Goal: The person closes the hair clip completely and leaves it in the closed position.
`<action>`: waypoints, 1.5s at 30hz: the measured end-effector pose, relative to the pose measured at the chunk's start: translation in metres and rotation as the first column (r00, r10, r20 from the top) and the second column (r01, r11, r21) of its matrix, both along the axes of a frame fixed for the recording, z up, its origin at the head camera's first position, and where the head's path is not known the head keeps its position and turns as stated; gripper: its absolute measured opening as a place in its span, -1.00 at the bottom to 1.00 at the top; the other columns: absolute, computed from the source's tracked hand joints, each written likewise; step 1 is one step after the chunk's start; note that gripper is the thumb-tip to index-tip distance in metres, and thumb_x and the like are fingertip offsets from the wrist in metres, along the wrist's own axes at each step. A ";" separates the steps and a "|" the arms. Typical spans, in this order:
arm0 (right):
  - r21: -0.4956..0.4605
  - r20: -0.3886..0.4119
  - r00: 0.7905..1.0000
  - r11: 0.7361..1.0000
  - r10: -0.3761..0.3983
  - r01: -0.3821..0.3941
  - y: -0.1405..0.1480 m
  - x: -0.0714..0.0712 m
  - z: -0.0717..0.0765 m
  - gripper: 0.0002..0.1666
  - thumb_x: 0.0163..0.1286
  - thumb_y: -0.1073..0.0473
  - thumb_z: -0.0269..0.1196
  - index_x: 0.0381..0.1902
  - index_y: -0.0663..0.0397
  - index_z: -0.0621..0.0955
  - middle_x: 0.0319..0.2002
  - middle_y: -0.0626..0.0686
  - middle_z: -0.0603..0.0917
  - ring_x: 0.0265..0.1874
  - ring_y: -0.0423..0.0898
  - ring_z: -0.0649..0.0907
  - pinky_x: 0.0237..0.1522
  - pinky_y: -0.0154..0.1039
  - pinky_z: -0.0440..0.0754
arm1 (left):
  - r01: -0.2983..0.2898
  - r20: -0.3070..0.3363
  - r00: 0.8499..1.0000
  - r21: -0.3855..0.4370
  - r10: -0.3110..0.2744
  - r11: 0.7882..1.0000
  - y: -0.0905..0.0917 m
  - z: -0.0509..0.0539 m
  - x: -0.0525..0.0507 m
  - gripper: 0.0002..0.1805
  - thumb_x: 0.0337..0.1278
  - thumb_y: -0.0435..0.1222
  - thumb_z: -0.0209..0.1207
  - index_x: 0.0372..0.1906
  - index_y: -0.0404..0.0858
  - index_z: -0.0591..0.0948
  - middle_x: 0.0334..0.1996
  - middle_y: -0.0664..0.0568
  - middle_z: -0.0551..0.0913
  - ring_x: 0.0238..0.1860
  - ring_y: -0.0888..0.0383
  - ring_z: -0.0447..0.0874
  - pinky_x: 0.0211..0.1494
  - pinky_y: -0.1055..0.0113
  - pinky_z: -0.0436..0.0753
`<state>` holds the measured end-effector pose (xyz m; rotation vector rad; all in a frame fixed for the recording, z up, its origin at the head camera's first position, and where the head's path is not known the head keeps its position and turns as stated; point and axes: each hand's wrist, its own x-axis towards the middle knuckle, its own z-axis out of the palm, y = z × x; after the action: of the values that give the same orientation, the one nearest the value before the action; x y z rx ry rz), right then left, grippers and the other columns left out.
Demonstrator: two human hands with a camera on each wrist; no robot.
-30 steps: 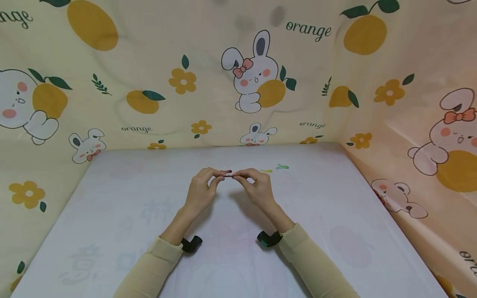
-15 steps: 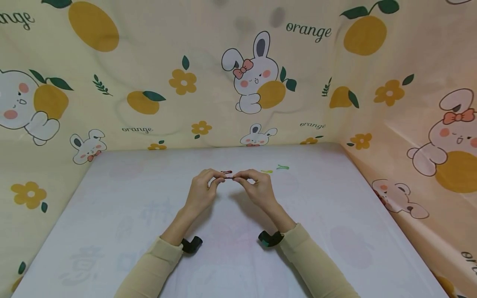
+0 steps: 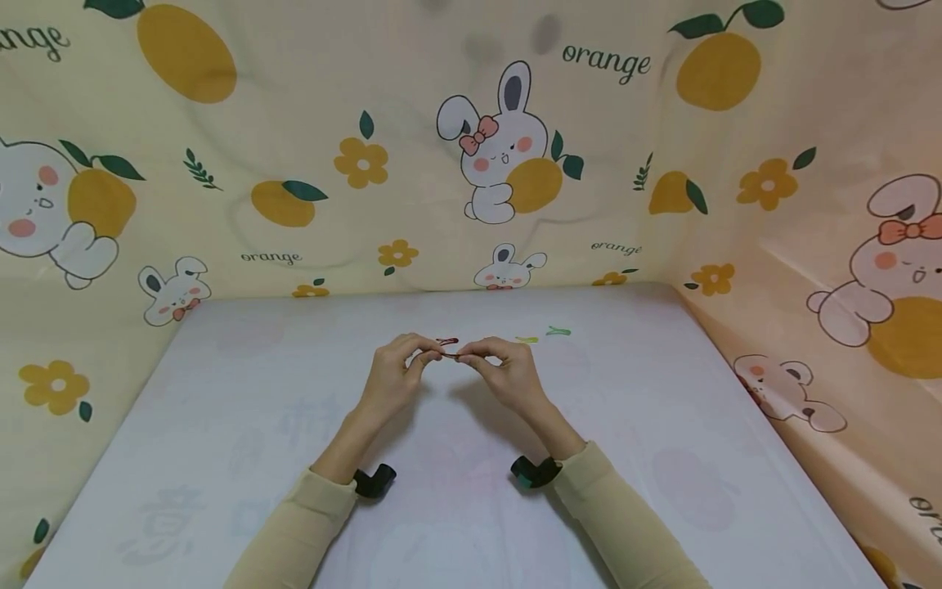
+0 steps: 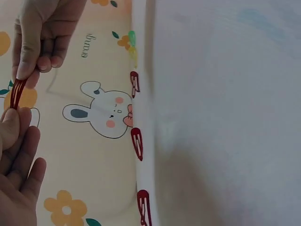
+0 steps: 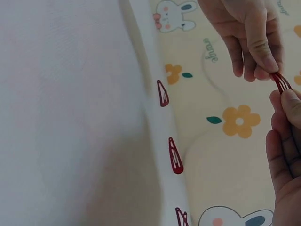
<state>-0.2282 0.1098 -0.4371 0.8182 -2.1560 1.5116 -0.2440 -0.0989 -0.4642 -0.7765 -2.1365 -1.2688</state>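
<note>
A dark red snap hair clip (image 4: 17,94) is stretched between both hands above the far part of the table. My left hand (image 3: 392,372) pinches one end between thumb and fingertips, and my right hand (image 3: 509,372) pinches the other. The clip looks bowed in the right wrist view, where slots show along its length. Fingertips cover both its ends. Just behind the hands lies another dark red hair clip (image 3: 446,341) on the table. Two more dark red clips, a middle one (image 4: 137,144) and a near one (image 4: 144,207), lie in line with it in the left wrist view.
Right of the hands, a yellow hair clip (image 3: 527,339) and a green hair clip (image 3: 558,331) lie near the back of the white-covered table (image 3: 471,507). A printed curtain (image 3: 412,74) hangs behind and beside the table.
My hands have drawn slightly closer together and sit a touch lower. The held clip, straight before, now looks a little bent. The clips on the table have not moved.
</note>
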 end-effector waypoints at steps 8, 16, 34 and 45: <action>-0.013 0.036 0.999 1.000 0.006 -0.006 0.002 0.000 0.005 -0.91 0.26 0.51 0.41 -0.26 0.39 0.77 -0.30 0.24 0.82 -0.30 0.14 0.78 -0.21 -0.40 0.63 | 0.017 -0.009 1.000 0.028 -0.016 0.999 -0.001 0.004 0.000 -0.90 0.16 -0.46 0.40 -0.22 -0.30 0.78 -0.27 -0.02 0.81 -0.17 0.03 0.77 -0.13 0.21 0.69; -0.003 0.034 0.999 1.000 -0.004 0.004 0.002 -0.001 0.006 -0.91 0.27 0.50 0.41 -0.25 0.36 0.77 -0.30 0.23 0.82 -0.30 0.15 0.78 -0.21 0.04 0.72 | 0.041 -0.005 0.999 0.045 -0.041 0.998 -0.001 0.005 -0.001 -0.89 0.16 -0.48 0.39 -0.21 -0.33 0.78 -0.27 -0.03 0.81 -0.16 0.02 0.78 -0.10 -0.01 0.72; -0.034 0.203 0.979 0.999 0.004 0.003 0.006 -0.008 -0.003 -0.88 0.34 0.44 0.39 -0.18 0.35 0.77 -0.24 0.25 0.82 -0.28 -0.09 0.78 -0.11 -0.26 0.68 | 0.051 -0.043 0.998 -0.002 -0.051 0.999 -0.002 0.006 -0.001 -0.84 0.16 -0.51 0.40 -0.15 -0.37 0.78 -0.21 -0.01 0.81 -0.11 0.06 0.76 0.01 0.22 0.69; -0.113 0.374 0.925 0.993 0.071 -0.031 0.011 -0.019 -0.020 -0.78 0.38 0.25 0.43 -0.05 0.21 0.77 -0.16 0.19 0.81 -0.15 0.24 0.77 -0.12 -0.31 0.71 | 0.031 -0.111 0.993 -0.065 -0.038 0.997 -0.002 0.006 0.001 -0.79 0.10 -0.51 0.44 -0.14 -0.32 0.79 -0.19 -0.02 0.80 -0.08 0.01 0.74 0.02 0.11 0.70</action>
<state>-0.2467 0.1211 -0.4567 0.5874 -2.3057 1.9250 -0.2428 -0.1006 -0.4578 -0.8933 -2.0899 -1.1522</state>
